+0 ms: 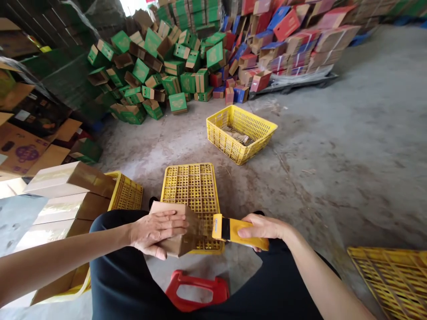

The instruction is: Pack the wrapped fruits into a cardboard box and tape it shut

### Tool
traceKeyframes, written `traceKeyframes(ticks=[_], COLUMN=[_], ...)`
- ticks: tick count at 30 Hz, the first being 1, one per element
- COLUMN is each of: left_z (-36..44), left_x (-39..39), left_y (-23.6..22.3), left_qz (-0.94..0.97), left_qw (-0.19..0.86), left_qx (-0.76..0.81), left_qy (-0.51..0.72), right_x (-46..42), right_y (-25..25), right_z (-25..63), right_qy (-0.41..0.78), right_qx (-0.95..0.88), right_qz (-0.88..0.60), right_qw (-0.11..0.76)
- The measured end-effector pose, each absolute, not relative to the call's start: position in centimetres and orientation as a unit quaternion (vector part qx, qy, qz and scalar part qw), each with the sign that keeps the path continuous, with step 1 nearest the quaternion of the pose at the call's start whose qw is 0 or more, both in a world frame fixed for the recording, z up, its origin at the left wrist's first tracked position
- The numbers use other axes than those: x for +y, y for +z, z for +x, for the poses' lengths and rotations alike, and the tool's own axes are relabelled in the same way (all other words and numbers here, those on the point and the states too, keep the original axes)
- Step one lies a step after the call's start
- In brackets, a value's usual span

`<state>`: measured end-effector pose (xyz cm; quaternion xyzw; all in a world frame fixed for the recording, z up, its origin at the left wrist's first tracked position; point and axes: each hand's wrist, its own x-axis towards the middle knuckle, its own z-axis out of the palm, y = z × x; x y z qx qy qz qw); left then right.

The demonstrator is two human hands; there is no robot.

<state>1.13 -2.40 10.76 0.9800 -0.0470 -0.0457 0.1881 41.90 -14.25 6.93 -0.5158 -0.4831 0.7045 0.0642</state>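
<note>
A brown cardboard box (180,238) rests on an upturned yellow crate (190,182) in front of my knees. My left hand (158,232) lies flat on the top of this box, fingers stretched out and thumb toward me. To the right of the box, my right hand (263,230) grips a flat yellow packet with a black band (233,229), thumb on top. The packet's left end points at the box, with a small gap between them. The packet's underside is mostly hidden.
Closed cardboard boxes (63,209) stand stacked in a yellow crate (128,191) at my left. A yellow basket (242,133) with scraps sits ahead. Green cartons (178,103) and red-blue cartons (262,80) pile up behind. A red plastic piece (196,306) shows between my legs; another yellow crate (393,275) is lower right.
</note>
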Motion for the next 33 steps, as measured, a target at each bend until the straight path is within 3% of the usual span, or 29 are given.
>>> traceKeyframes(ticks=[10,22,26,29,31,33], left_z=[0.9,1.2,0.4,-0.4,-0.7,-0.9], left_x=[-3.8,-3.6,-4.2,-5.3,-6.2,-7.0], left_y=[11.0,10.7,9.7,8.3,7.6,7.3], left_qz=[0.991,0.988,0.976,0.858,0.673,0.474], left_qw=[0.122,0.144,0.202,0.273,0.409,0.588], left_qx=[-0.029,-0.036,0.055,0.368,0.554,0.617], left_qy=[-0.036,-0.033,0.055,0.232,0.269,0.219], right_x=[-12.2,-11.0,-11.0,-10.6,-10.5,-10.7], right_y=[4.5,7.5,9.6,10.9,11.7,12.3], right_z=[37.7,34.0,32.7,31.6,31.1,30.6], right_qy=[0.693,0.641,0.587,0.561,0.549,0.537], right_qx=[-0.478,-0.472,-0.500,-0.518,-0.518,-0.519], right_qz=[-0.540,-0.606,-0.635,-0.643,-0.653,-0.661], right_qw=[0.011,-0.003,-0.038,-0.060,-0.067,-0.071])
